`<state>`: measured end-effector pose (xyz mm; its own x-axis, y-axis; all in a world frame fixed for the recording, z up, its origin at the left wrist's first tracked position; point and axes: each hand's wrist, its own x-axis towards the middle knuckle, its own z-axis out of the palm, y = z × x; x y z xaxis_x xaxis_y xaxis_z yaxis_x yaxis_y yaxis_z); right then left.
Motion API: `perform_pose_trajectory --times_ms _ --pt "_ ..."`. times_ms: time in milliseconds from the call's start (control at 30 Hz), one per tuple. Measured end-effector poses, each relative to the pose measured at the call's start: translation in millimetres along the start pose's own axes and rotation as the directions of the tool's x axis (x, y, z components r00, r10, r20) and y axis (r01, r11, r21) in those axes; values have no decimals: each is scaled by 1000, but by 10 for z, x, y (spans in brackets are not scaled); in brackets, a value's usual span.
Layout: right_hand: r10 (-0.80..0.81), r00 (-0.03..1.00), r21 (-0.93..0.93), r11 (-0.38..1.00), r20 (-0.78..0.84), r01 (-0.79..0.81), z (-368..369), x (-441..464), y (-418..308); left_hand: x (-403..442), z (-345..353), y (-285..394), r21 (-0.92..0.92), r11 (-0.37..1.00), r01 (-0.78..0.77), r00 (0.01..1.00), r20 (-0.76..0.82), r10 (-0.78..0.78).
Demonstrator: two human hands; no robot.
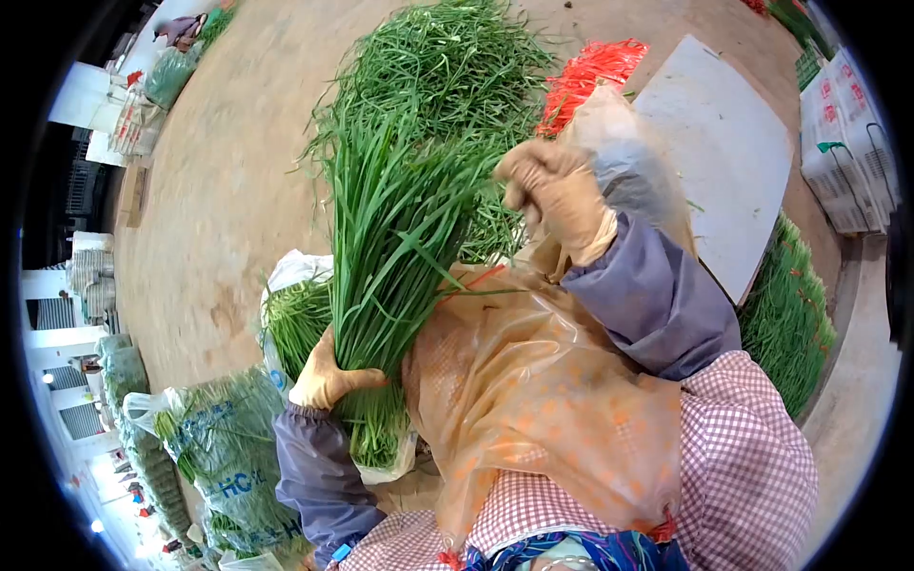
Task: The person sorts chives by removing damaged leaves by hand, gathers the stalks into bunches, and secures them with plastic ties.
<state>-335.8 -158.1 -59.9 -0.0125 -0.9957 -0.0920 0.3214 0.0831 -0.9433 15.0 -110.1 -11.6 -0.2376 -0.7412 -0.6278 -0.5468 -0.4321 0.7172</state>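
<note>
My left hand (335, 377), in a tan glove, is wrapped round the lower part of a thick bunch of garlic chives (390, 247). The long green leaves point up and away from me, fanning out at the top. To the right of the bunch my right hand (557, 195), gloved too and a little blurred, is raised with its fingers curled closed. Whether anything is pinched in those fingers is hidden. A translucent plastic apron (543, 381) covers my lap. Beyond the bunch lies a big loose heap of chives (447, 71) on the floor.
Red ties (595, 76) lie beside the heap, near a white board (719, 152). Bundled chives (790, 324) stand at right, below stacked white crates (847, 143). At left are a filled plastic bag (233, 457) and another open bag with chives (300, 314).
</note>
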Motion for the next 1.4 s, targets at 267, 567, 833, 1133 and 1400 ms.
perform_pose_trajectory --times_ms 267,567,833,1133,1400 --pt "481 822 -352 859 306 -372 411 -315 199 -37 161 151 -22 1000 -1 1000 5 1" --pt "-362 910 -492 766 203 414 56 -151 4 43 305 190 -78 997 17 999 47 -13" --pt "-757 442 -550 132 481 825 828 -712 417 251 592 804 -10 1000 -4 995 98 5" --pt "-748 272 -638 -252 605 727 477 -933 -41 342 969 1418 50 996 -75 981 180 65" --pt "-834 235 -796 -335 500 504 -159 -1146 -519 374 1246 1859 62 986 -155 950 282 131"
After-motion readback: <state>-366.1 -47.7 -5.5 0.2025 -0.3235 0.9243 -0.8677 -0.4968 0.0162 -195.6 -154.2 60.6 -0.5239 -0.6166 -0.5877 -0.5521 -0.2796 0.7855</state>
